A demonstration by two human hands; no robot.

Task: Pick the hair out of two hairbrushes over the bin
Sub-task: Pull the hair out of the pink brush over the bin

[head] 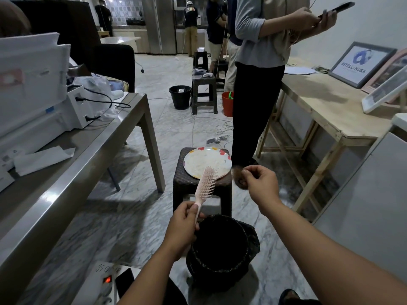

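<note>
Head view: left hand (182, 225) gripping pink hairbrush (206, 184) above bin (220, 249) rim, right hand (259, 183) fingertips pinched

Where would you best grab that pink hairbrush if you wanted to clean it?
By the bare handle, coming from the near end, as the left hand does now. The pink hairbrush tilts up and away, its bristles facing right, so a handle grip leaves the bristled head free for the right hand to pick at, with the black bin just below.
</note>
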